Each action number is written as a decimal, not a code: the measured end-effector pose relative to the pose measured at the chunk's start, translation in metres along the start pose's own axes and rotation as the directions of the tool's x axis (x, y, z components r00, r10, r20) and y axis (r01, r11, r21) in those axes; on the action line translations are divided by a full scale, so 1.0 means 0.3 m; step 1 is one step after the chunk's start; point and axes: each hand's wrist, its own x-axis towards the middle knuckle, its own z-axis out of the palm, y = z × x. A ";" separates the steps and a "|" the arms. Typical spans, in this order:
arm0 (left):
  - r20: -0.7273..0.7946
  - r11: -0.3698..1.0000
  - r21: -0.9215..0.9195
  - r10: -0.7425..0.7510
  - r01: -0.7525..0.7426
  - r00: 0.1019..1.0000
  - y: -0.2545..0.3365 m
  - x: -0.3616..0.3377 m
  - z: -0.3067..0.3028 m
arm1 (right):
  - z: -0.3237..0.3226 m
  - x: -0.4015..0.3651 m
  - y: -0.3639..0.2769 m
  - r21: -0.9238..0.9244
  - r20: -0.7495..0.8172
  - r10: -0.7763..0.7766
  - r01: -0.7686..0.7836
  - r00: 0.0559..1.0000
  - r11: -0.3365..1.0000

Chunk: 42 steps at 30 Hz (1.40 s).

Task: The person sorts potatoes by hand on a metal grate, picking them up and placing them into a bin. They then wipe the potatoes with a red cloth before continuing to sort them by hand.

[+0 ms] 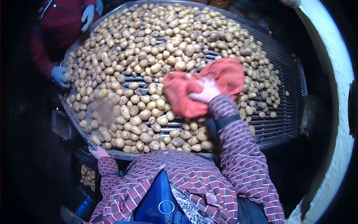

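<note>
Red cloth (182,98) in right hand (206,92)

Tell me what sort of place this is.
Probably a potato-sorting station, perhaps in a packing shed: many loose potatoes lie across a slatted table, and a co-worker's gloved hand is at its edge.

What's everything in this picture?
Slatted table: one, dark, middle.
Potatoes: too many to count, yellowish-brown, on the table.
Cloth: one, red, over potatoes.
Co-worker's gloves: at least two, bluish, upper left.
Co-worker's top: one, maroon, upper left.
Curved strip: one, whitish, right.
Potato pile: one, yellowish, lower left.
Ring: one, silvery, bottom middle.
Other shapes: too dim.
Checked jacket: one, purplish, bottom.
Left hand: one, bare, table's lower-left edge.
Right hand: one, bare, on cloth.
</note>
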 end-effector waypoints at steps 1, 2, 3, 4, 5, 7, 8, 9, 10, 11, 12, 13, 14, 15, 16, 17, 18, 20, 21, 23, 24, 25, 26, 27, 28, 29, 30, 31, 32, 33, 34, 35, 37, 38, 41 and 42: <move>0.003 0.999 -0.033 -0.008 0.009 1.000 0.024 -0.009 -0.009 | -0.016 -0.088 -0.102 0.066 0.067 0.060 -0.065 0.996 0.996; 0.005 0.997 -0.068 -0.022 0.022 1.000 0.042 -0.019 -0.005 | -0.041 -0.163 -0.180 0.127 0.135 0.111 -0.128 0.985 0.984; 0.013 0.996 -0.088 -0.014 0.015 1.000 0.050 -0.027 0.004 | -0.032 -0.216 -0.203 0.086 0.076 0.069 -0.075 0.995 0.993; 0.021 0.995 -0.099 -0.002 0.004 1.000 0.048 -0.027 -0.002 | -0.016 -0.268 -0.224 0.050 0.025 0.026 -0.027 0.999 0.998; 0.030 0.994 -0.105 0.012 -0.009 0.999 0.047 -0.022 -0.012 | -0.012 -0.326 -0.221 0.034 -0.013 -0.008 0.009 1.000 0.999; 0.042 0.994 -0.107 0.040 -0.035 0.998 0.046 -0.017 -0.013 | -0.001 -0.424 -0.163 0.000 -0.071 -0.057 0.057 0.996 0.998; 0.045 0.993 -0.106 0.049 -0.044 0.998 0.040 -0.017 -0.016 | -0.002 -0.472 -0.128 -0.025 -0.092 -0.047 0.044 0.995 0.999; 0.046 0.994 -0.102 0.054 -0.049 0.997 0.033 -0.017 -0.020 | 0.014 -0.514 -0.081 -0.094 -0.074 -0.011 0.004 0.997 0.996; 0.038 0.995 -0.089 0.052 -0.048 0.998 0.029 -0.016 -0.018 | 0.025 -0.538 -0.037 -0.162 -0.056 0.027 -0.035 0.998 0.986; 0.031 0.996 -0.073 0.050 -0.047 0.998 0.026 -0.015 -0.016 | 0.019 -0.541 -0.015 -0.154 -0.067 0.092 -0.101 0.994 0.983; 0.026 0.998 -0.054 0.047 -0.045 0.999 0.028 -0.017 -0.014 | 0.014 -0.531 0.022 -0.152 -0.083 0.155 -0.166 0.984 0.974; 0.015 0.998 -0.045 0.035 -0.034 0.999 0.046 -0.030 -0.020 | 0.007 -0.515 0.061 -0.139 -0.132 0.195 -0.213 0.972 0.967; 0.026 0.998 -0.063 0.009 -0.007 1.000 0.061 -0.033 -0.023 | -0.001 -0.488 0.105 -0.121 -0.182 0.234 -0.258 0.955 0.959; 0.038 0.997 -0.078 -0.017 0.019 0.999 0.071 -0.038 -0.026 | -0.016 -0.446 0.170 -0.169 -0.200 0.251 -0.286 0.947 0.943; 0.050 0.995 -0.086 -0.042 0.046 0.998 0.077 -0.042 -0.035 | -0.032 -0.400 0.234 -0.214 -0.212 0.270 -0.314 0.939 0.925; 0.047 0.998 -0.030 -0.054 0.056 0.997 0.084 -0.039 -0.041 | -0.045 -0.354 0.284 -0.222 -0.208 0.305 -0.349 0.929 0.910; 0.050 0.999 -0.030 -0.032 0.034 0.998 0.070 -0.036 -0.036 | -0.053 -0.295 0.332 -0.231 -0.204 0.336 -0.378 0.920 0.896; 0.043 1.000 -0.020 0.014 -0.013 0.999 0.065 -0.027 -0.040 | -0.038 -0.165 0.416 -0.237 -0.189 0.388 -0.426 0.902 0.873; 0.037 1.000 -0.013 0.018 -0.018 0.999 0.075 -0.038 -0.044 | -0.010 -0.138 0.461 -0.243 -0.252 0.306 -0.367 0.918 0.898; 0.054 0.999 0.033 -0.025 0.023 0.998 0.157 -0.078 -0.060 | 0.029 -0.050 0.522 -0.353 -0.263 0.334 -0.413 0.905 0.840; 0.063 0.997 0.081 -0.009 0.004 0.998 0.132 -0.060 -0.061 | 0.044 -0.002 0.546 -0.278 -0.334 0.338 -0.435 0.880 0.856; 0.057 0.990 0.139 0.016 -0.024 0.998 0.094 -0.037 -0.058 | 0.019 0.038 0.553 -0.239 -0.374 0.336 -0.441 0.864 0.865; 0.053 0.999 0.018 -0.050 0.050 0.997 0.150 -0.070 -0.053 | -0.007 0.078 0.576 -0.240 -0.375 0.361 -0.465 0.854 0.852; 0.088 1.000 0.016 0.015 -0.017 0.996 0.115 -0.049 -0.053 | -0.025 0.113 0.610 -0.274 -0.378 0.342 -0.457 0.860 0.846; 0.118 0.997 0.004 0.080 -0.081 0.990 0.084 -0.031 -0.059 | -0.031 0.168 0.663 -0.285 -0.383 0.372 -0.491 0.846 0.824; 0.104 0.998 0.032 0.046 -0.049 0.993 0.106 -0.040 -0.059 | -0.042 0.226 0.695 -0.311 -0.358 0.411 -0.523 0.838 0.794; 0.061 1.000 -0.021 0.021 -0.019 0.998 0.085 -0.025 -0.049 | -0.052 0.282 0.721 -0.295 -0.346 0.541 -0.637 0.766 0.712; 0.049 0.999 -0.009 0.043 -0.043 0.998 0.066 -0.020 -0.045 | -0.072 0.314 0.735 -0.179 -0.333 0.624 -0.697 0.707 0.694; 0.042 0.998 0.002 0.064 -0.064 0.997 0.064 -0.017 -0.044 | -0.070 0.330 0.748 -0.129 -0.351 0.637 -0.710 0.686 0.693; 0.028 0.992 0.094 0.085 -0.088 0.996 0.062 -0.003 -0.049 | -0.062 0.329 0.759 -0.142 -0.327 0.610 -0.676 0.722 0.724; 0.028 0.977 0.189 0.099 -0.102 0.995 0.059 -0.007 -0.052 | -0.060 0.301 0.757 -0.166 -0.297 0.582 -0.641 0.757 0.749; 0.043 0.983 0.172 0.062 -0.069 0.997 0.111 -0.039 -0.055 | -0.052 0.246 0.709 -0.264 -0.275 0.528 -0.591 0.803 0.762; 0.032 0.970 0.235 0.053 -0.059 0.998 0.062 -0.005 -0.052 | -0.030 0.101 0.595 -0.380 -0.244 0.416 -0.481 0.876 0.790; 0.041 0.991 0.120 0.054 -0.058 0.998 0.048 0.000 -0.045 | 0.047 0.019 0.602 -0.243 -0.288 0.323 -0.395 0.902 0.886; 0.020 0.972 0.235 0.017 -0.021 1.000 0.084 -0.016 -0.044 | 0.023 -0.199 0.475 0.071 -0.263 0.456 -0.454 0.850 0.888; 0.010 0.966 0.258 0.003 -0.006 1.000 0.088 -0.016 -0.036 | 0.069 -0.275 0.493 0.063 -0.321 0.424 -0.428 0.847 0.902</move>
